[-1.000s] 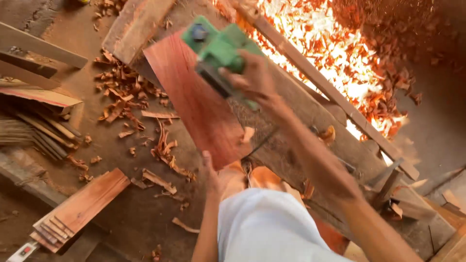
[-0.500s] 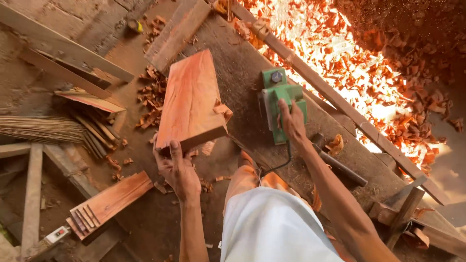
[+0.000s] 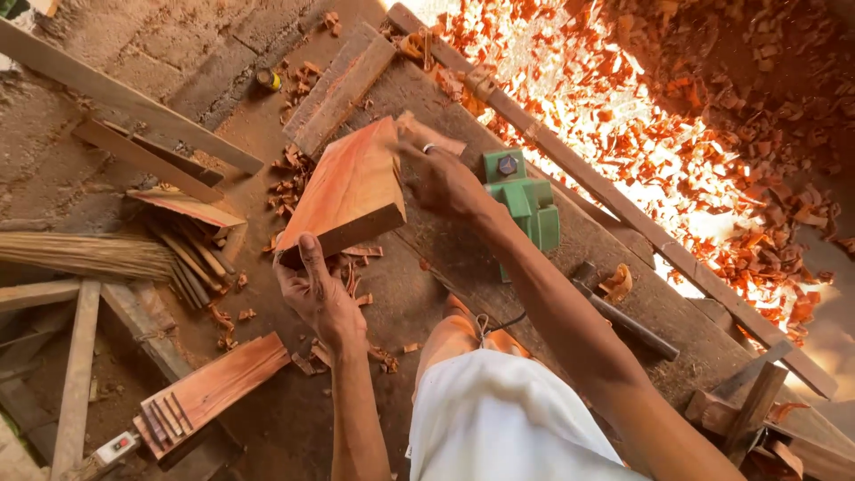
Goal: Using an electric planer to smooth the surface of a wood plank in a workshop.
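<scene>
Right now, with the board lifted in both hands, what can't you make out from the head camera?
- Underside of the board: faces away from the head view.
- Left hand fingertips: behind the board's near end.
- Green planer: near side covered by the right hand and forearm.
- Shavings pile: washed out by sunlight.
- Hammer: head partly behind the forearm.

The board (image 3: 349, 190) is reddish wood, smooth and matt on its flat top, with a darker, rougher cut end. The workbench (image 3: 427, 294) under it is old brown wood, dull, scratched and dusty, with curly orange wood shavings (image 3: 677, 142) past its far edge. The green planer (image 3: 527, 207) looks like smooth plastic, and the hammer (image 3: 623, 321) looks like dull dark metal.
</scene>
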